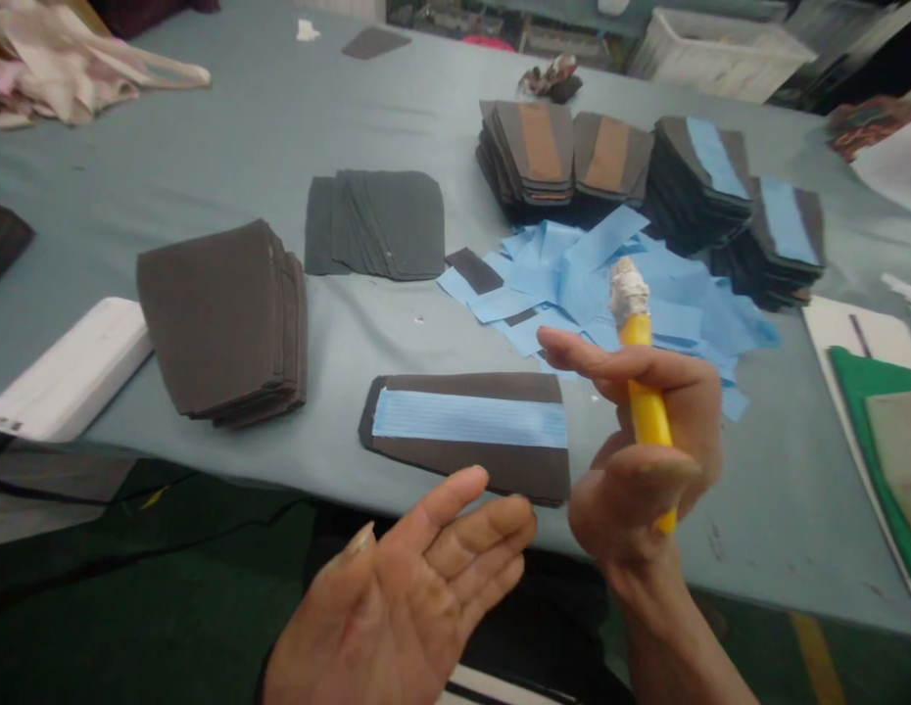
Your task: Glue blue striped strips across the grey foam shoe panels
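Observation:
My left hand point(418, 587) is held palm up at the table's near edge, its fingers stretched out and nothing in it. Beside it, my right hand point(647, 441) is raised and wrapped round a yellow stick point(649, 411) with a rough whitish end pointing up. Just beyond my hands lies a dark fabric panel point(470, 387) with a light blue strip point(470, 419) along its middle. The left fingertips appear near the panel's close edge; whether they touch it I cannot tell.
Dark panels form a tall stack point(213, 313) and a fanned pile point(397, 220) on the table point(264, 127). Loose blue strips point(580, 264) lie heaped before strip-topped stacks point(697, 176). A white power bank-like box point(73, 367) sits left. A green piece point(874, 411) lies right.

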A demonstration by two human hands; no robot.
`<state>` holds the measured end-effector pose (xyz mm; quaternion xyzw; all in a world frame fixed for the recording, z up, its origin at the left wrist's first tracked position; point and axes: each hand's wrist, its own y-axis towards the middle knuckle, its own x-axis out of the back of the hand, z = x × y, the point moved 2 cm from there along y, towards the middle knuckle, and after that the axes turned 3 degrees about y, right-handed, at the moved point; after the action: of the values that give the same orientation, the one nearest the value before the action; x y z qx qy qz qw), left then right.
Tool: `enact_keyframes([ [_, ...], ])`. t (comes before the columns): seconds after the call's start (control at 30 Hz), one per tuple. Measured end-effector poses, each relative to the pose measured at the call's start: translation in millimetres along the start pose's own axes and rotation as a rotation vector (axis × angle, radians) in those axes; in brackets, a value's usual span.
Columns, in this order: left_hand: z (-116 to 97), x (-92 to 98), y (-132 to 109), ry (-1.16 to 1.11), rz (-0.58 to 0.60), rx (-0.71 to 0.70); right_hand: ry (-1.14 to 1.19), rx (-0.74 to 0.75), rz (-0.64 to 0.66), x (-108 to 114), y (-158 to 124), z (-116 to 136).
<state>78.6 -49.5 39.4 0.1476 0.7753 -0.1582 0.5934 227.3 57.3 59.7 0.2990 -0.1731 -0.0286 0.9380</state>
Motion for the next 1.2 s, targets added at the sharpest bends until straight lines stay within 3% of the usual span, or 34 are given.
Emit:
enact_keyframes([
  [0.07, -4, -4.8, 4, -0.122, -0.019, 0.01, 0.031, 0.029, -0.072, 4, -2, -3],
  [0.13, -5, -5.8, 6, -0.142, -0.054, 0.029, 0.046, 0.039, -0.06, 6, -9, -5],
  [0.23, -2, 0.9, 5, 0.084, -0.149, 0.042, 0.05, 0.014, 0.004, 12, -20, -5],
  [0.33, -5, 5.6, 6, 0.882, -0.172, -0.099, 0.029, -0.016, 0.017, 25, -29, -2],
  [0.43, -8, -3.1, 18, 1.765, 0.086, -0.315, -0.029, -0.041, 0.062, 38, -35, 3],
  [0.5, -10, -9.4, 31, 2.053, 0.251, -0.373, -0.097, -0.009, 0.124, 44, -37, 9],
  [0.63, -9, -20.7, 50, 2.142, 0.426, -0.439, -0.152, 0.046, 0.307, 44, -36, 19],
  [0.77, 0, -28.0, 49, 2.188, 0.578, -0.582, -0.084, -0.009, 0.41, 40, -29, 23],
  [0.87, 8, -29.8, 42, 2.265, 0.687, -0.69, -0.026, -0.151, 0.55, 40, -25, 24],
  [1.0, 14, -28.6, 40, 2.279, 0.792, -0.731, 0.108, -0.472, 0.762, 45, -23, 27],
  [1.1, 17, -25.5, 39, 2.28, 0.853, -0.724, 0.177, -0.635, 0.821, 47, -23, 29],
  [1.2, 20, -23.4, 37, 2.321, 0.902, -0.723, 0.241, -0.674, 0.849, 46, -22, 31],
])
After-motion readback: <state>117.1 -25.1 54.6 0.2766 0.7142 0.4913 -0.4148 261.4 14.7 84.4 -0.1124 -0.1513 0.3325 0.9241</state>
